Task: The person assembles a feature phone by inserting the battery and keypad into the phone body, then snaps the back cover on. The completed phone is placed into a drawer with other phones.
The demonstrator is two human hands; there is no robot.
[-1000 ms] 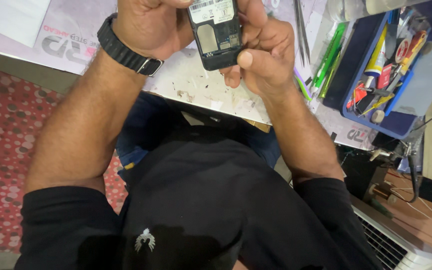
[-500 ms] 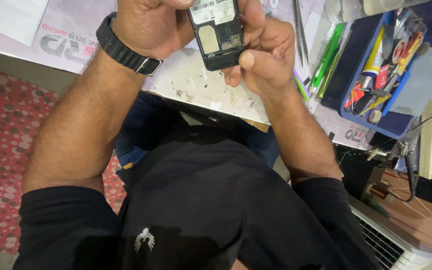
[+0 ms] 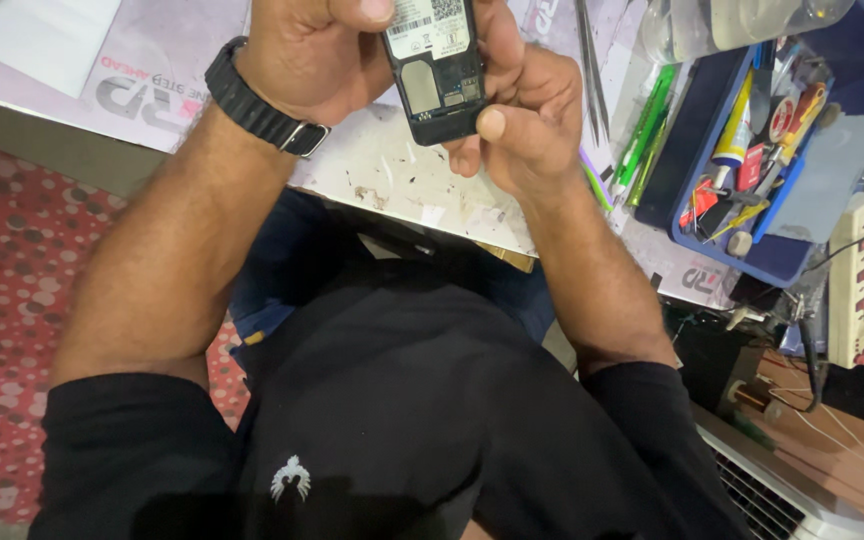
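Gripping opened phone (image 3: 436, 62), both hands' fingers (image 3: 492, 125) closed | blue tray (image 3: 797, 265): assorted tools

One head-worn view looks steeply down, close over hands (image 3: 422, 75) and lap.

Light: bright, even, from overhead | Shadows: soft under forearms | Focus: sharp centre, slight blur and stretch at edges

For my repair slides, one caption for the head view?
Both hands, left hand and right hand, hold an opened black phone over a cluttered workbench.
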